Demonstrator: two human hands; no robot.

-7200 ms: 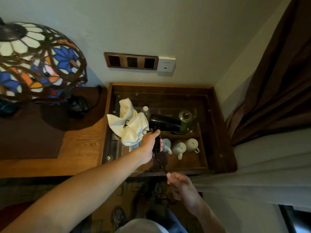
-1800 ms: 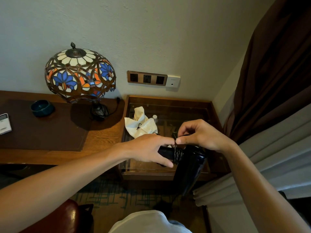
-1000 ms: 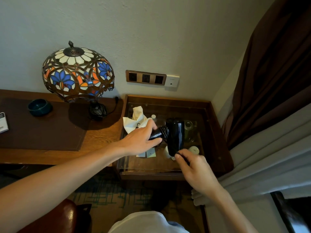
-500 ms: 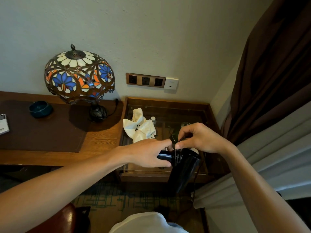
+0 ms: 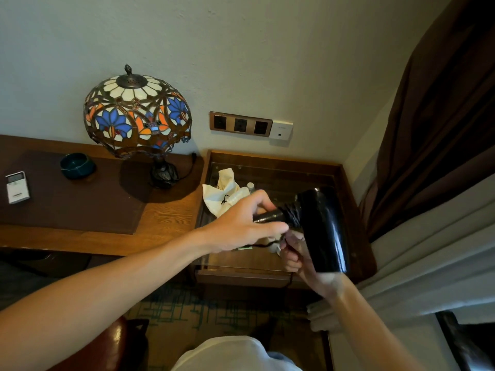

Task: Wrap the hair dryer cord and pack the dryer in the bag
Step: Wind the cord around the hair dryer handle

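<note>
Now left hand (image 5: pixel 241 226) grips dryer (image 5: pixel 321 231) handle (cord (image 5: pixel 293 214) coiled); right hand (image 5: pixel 294 253) pinches cord.

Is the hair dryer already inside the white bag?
No. The hair dryer is held in the air by the left hand, while the white bag lies apart on the glass-topped side table.
</note>
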